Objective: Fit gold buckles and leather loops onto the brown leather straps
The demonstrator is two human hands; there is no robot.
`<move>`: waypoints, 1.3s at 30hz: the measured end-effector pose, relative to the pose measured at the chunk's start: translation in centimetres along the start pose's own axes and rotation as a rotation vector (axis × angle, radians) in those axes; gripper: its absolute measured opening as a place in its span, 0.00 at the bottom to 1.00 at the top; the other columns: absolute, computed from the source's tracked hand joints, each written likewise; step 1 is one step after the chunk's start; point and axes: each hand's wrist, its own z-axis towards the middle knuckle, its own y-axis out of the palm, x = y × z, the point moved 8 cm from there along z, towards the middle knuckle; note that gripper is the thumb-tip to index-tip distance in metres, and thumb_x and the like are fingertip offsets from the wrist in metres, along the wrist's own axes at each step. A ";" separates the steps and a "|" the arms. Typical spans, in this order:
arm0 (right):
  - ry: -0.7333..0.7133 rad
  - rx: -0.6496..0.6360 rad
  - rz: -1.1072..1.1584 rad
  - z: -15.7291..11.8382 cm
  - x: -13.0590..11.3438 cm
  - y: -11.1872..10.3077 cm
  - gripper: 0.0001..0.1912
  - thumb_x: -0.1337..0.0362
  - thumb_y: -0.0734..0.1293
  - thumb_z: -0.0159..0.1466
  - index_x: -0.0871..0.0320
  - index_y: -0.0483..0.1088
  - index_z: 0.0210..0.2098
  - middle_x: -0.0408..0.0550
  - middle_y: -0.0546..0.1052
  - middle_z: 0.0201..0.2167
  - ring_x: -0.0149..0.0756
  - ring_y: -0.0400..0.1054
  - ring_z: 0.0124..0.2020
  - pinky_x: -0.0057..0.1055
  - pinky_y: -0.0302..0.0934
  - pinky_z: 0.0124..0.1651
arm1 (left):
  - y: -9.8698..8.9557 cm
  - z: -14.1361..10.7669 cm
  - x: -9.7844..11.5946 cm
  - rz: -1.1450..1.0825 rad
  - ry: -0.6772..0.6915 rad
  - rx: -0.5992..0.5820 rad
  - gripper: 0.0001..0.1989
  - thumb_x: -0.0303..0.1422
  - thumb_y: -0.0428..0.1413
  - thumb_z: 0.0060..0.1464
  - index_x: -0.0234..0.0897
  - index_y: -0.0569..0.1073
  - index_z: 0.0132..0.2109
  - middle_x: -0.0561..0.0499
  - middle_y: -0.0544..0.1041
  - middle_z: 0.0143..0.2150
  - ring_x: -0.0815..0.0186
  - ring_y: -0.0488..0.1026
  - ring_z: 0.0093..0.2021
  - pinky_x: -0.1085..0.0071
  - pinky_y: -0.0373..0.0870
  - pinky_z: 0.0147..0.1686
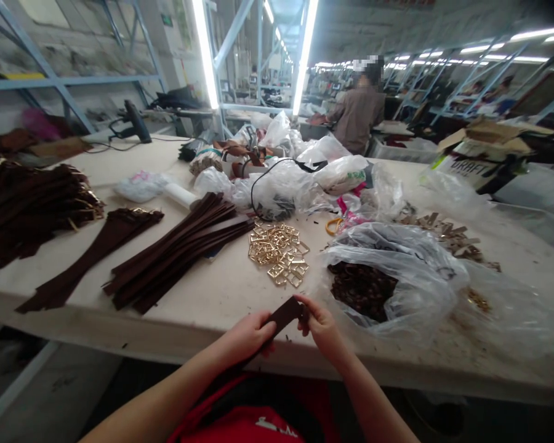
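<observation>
A dark brown strap point(284, 314) is held between my two hands at the table's front edge. My left hand point(249, 335) grips it along its length, thumb on top. At its far end my right hand point(318, 323) pinches the tip; whether a small part is also in those fingers is hidden. Just beyond lies a pile of gold-coloured buckles point(279, 246). To the right, an open clear plastic bag point(425, 277) holds many small dark brown pieces point(362, 289). Left of the buckles rests a fanned stack of dark brown straps point(175, 252).
More brown straps point(96, 255) and a large bundle with gold-coloured ends point(32, 209) lie at left. Clear bags point(281, 184), yellow-handled scissors point(333, 226) and a cardboard box point(484, 147) are farther back. A person point(360, 114) stands beyond the table point(203, 320).
</observation>
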 end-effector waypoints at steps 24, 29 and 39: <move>0.049 0.135 0.337 -1.1 2.1 7.0 0.22 0.51 0.63 0.57 0.54 0.69 0.47 0.47 0.75 0.35 0.36 0.68 0.41 0.36 0.61 0.48 | -1.0 -1.2 -1.2 0.201 0.121 0.146 0.18 0.41 0.38 0.57 0.35 0.67 0.34 0.53 0.71 0.21 0.69 0.67 0.20 0.76 0.61 0.22; -0.140 0.136 -0.042 -1.5 0.5 6.9 0.17 0.54 0.64 0.57 0.54 0.72 0.43 0.47 0.75 0.38 0.35 0.67 0.41 0.35 0.58 0.49 | -0.7 -1.4 -1.3 0.241 0.117 0.091 0.18 0.40 0.38 0.57 0.35 0.68 0.33 0.51 0.71 0.20 0.68 0.67 0.20 0.75 0.61 0.23; 0.184 0.056 0.359 -0.8 3.7 6.4 0.16 0.53 0.67 0.53 0.58 0.72 0.36 0.46 0.76 0.32 0.35 0.69 0.35 0.32 0.63 0.41 | -1.3 -1.0 -1.7 0.111 0.064 0.055 0.20 0.43 0.39 0.56 0.33 0.68 0.33 0.51 0.71 0.22 0.68 0.69 0.20 0.76 0.63 0.21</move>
